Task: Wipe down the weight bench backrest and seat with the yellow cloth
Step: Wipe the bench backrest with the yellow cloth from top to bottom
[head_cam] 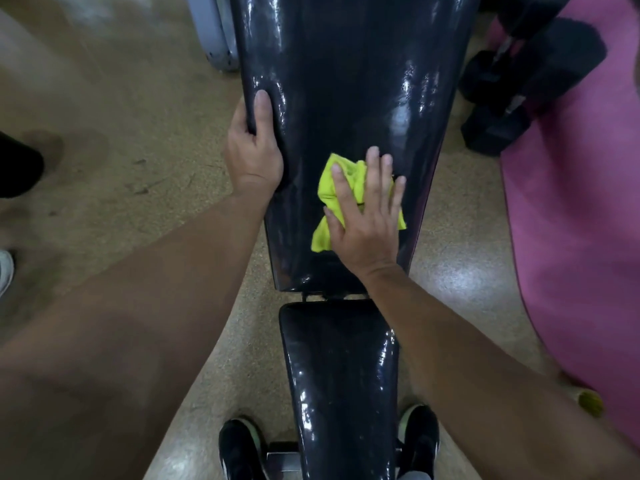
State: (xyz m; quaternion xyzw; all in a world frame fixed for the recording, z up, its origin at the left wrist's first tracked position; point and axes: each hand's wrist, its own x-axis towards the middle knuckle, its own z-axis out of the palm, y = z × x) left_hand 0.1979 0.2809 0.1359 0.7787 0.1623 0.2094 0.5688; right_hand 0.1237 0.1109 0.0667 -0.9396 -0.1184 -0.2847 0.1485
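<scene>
A glossy black backrest (346, 98) runs up the middle of the view, and the narrower black seat (339, 368) lies below it across a small gap. The yellow cloth (343, 188) is crumpled on the lower part of the backrest. My right hand (367, 216) presses flat on the cloth with the fingers spread. My left hand (252, 147) grips the backrest's left edge, thumb on top of the pad.
Black dumbbells (512, 98) lie on the floor to the right of the bench, beside a pink mat (581, 220). A grey machine part (214, 32) stands at the upper left. My two black shoes (239, 448) straddle the seat. The floor is tan speckled.
</scene>
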